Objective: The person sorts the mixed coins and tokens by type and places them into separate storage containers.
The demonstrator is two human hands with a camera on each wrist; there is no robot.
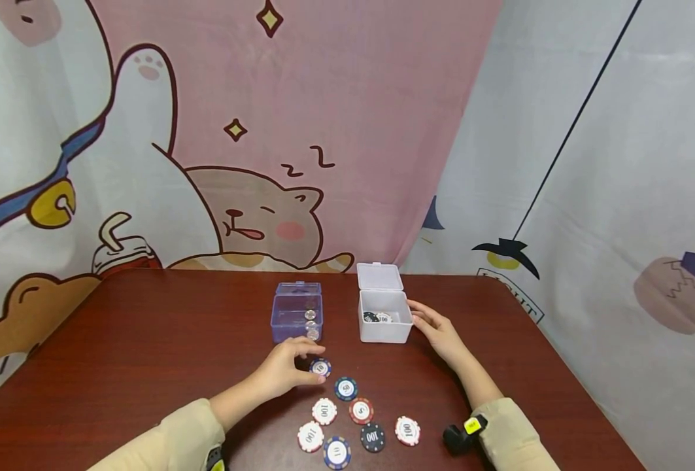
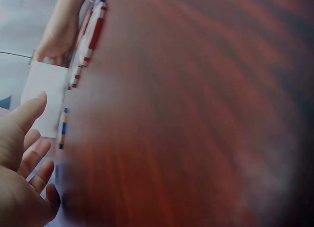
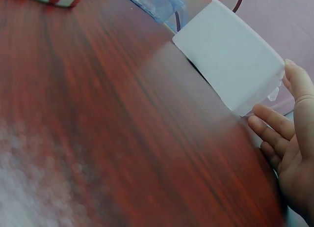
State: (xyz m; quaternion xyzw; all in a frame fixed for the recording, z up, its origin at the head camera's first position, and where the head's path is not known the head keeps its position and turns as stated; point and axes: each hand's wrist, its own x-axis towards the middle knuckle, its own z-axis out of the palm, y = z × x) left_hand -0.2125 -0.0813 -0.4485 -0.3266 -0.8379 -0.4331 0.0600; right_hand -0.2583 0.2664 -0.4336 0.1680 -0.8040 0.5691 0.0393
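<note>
Over the dark red tabletop, my left hand (image 1: pixel 290 367) has thumb and fingers spread apart beside a blue-rimmed poker chip (image 1: pixel 320 367); in the left wrist view a gap shows between them. Just beyond it stands a clear blue plastic box (image 1: pixel 296 319), lid up, with several small silvery discs (image 1: pixel 310 315) inside. My right hand (image 1: pixel 438 330) touches the right side of a white plastic box (image 1: pixel 385 333) with its fingertips. That box has its lid raised and holds a black chip (image 1: pixel 371 317) and a white chip (image 1: pixel 385 318).
Nearer me lie more poker chips: a green-and-blue one (image 1: pixel 346 388), a red one (image 1: pixel 361 411), white ones including one at right (image 1: pixel 408 431), a black one (image 1: pixel 373 437) and a blue one (image 1: pixel 337 453). A cartoon-printed curtain (image 1: pixel 347 131) hangs behind the table (image 1: pixel 165 340).
</note>
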